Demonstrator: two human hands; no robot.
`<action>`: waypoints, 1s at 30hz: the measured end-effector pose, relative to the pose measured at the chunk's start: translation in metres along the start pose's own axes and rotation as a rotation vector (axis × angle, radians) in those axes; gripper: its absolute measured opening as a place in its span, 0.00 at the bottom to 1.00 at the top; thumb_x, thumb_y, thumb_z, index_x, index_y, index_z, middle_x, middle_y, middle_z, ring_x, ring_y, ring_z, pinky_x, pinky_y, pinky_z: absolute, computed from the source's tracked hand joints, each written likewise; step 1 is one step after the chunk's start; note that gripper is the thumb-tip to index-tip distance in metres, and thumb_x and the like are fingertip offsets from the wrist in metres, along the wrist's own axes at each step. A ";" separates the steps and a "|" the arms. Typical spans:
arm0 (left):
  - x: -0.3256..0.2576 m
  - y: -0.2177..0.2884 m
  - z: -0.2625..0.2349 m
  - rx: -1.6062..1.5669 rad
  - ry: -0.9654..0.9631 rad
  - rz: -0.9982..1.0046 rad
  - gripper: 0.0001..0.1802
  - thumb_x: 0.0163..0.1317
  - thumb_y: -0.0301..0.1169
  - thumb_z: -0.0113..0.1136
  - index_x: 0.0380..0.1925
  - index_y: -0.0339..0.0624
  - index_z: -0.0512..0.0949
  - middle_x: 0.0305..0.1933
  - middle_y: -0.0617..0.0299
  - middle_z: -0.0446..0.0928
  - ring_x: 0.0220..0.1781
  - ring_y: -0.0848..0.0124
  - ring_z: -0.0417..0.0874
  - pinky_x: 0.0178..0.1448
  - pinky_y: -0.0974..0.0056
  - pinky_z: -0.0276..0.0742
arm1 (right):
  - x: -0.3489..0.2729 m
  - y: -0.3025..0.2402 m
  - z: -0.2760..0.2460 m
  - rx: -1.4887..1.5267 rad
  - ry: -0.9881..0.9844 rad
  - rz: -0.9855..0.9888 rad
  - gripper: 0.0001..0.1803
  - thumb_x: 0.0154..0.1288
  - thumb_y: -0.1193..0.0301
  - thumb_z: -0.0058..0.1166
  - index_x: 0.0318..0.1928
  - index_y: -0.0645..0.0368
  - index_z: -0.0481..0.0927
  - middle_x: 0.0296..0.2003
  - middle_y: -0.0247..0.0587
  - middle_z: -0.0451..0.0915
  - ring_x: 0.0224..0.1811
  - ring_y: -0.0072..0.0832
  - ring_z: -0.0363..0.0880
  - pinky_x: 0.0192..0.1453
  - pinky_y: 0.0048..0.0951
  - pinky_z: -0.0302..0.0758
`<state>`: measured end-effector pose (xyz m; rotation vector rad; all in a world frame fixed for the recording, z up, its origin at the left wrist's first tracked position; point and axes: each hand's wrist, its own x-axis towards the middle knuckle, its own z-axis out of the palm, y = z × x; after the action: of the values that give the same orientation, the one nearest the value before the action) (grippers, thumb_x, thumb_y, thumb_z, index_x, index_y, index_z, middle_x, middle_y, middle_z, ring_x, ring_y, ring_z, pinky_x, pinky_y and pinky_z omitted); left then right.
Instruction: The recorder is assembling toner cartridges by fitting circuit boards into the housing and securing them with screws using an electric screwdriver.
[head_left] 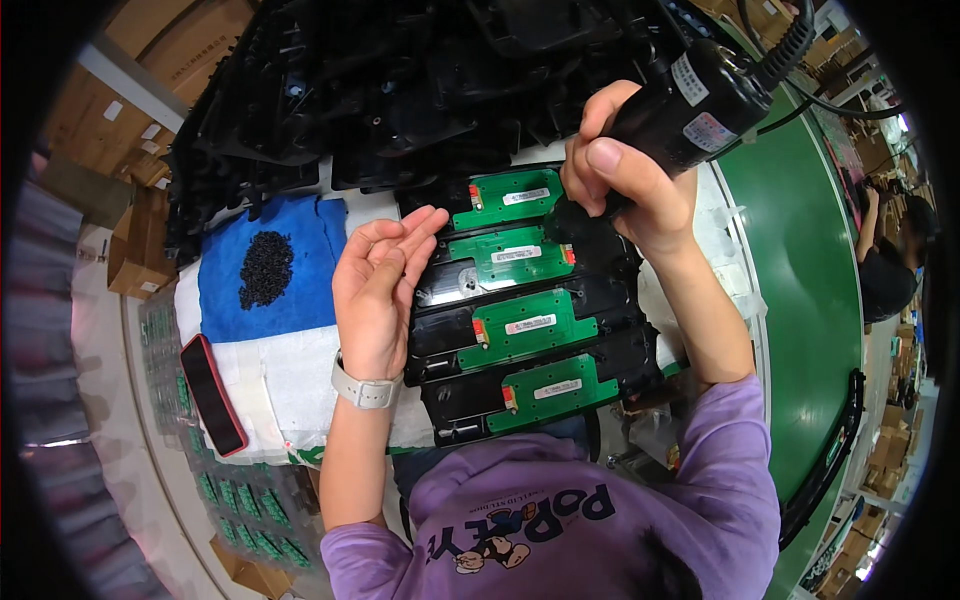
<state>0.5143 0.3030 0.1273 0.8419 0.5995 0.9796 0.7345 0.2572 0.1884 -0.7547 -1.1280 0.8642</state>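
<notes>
My right hand (635, 175) is closed round a black electric screwdriver (690, 110), whose lower end is over the right side of the upper circuit boards. Beside the boards' left ends is my left hand (385, 280), its fingers bent and held together with the thumb folded against them. Anything between them is too small to make out. Several black plastic housings (455, 395) lie in a row, one below another. Each carries a green circuit board (530, 325) with a white label and a small red-and-white part. The screwdriver's tip is hidden against the dark plastic.
Left of the housings, a pile of small black screws (267, 268) lies on a blue cloth (225, 290). A red-edged phone (213, 395) rests nearby. More black plastic parts (400, 80) are heaped at the far side. A green surface (790, 300) runs along the right.
</notes>
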 end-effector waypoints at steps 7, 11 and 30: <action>0.000 -0.001 0.000 -0.003 0.014 -0.051 0.09 0.67 0.20 0.39 0.45 0.32 0.66 0.56 0.37 0.69 0.60 0.54 0.72 0.60 0.63 0.73 | 0.000 -0.001 0.002 -0.217 -0.057 0.036 0.11 0.55 0.70 0.51 0.34 0.62 0.66 0.14 0.35 0.64 0.13 0.22 0.62 0.18 0.22 0.59; 0.001 -0.004 0.001 0.028 0.018 -0.116 0.10 0.68 0.22 0.39 0.46 0.32 0.66 0.56 0.38 0.70 0.60 0.54 0.73 0.60 0.63 0.73 | 0.003 0.003 0.006 -0.254 -0.085 0.063 0.12 0.54 0.71 0.55 0.29 0.61 0.66 0.14 0.33 0.64 0.12 0.21 0.64 0.18 0.22 0.61; 0.005 -0.010 -0.013 -0.102 -0.027 -0.084 0.10 0.65 0.26 0.45 0.43 0.34 0.71 0.49 0.46 0.76 0.42 0.68 0.78 0.46 0.68 0.72 | -0.022 0.013 0.048 0.538 -0.294 0.019 0.12 0.55 0.75 0.51 0.39 0.63 0.66 0.14 0.39 0.67 0.12 0.25 0.65 0.18 0.26 0.62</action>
<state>0.5111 0.3088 0.1110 0.7328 0.5532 0.9135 0.6817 0.2480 0.1800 -0.1958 -1.0717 1.2556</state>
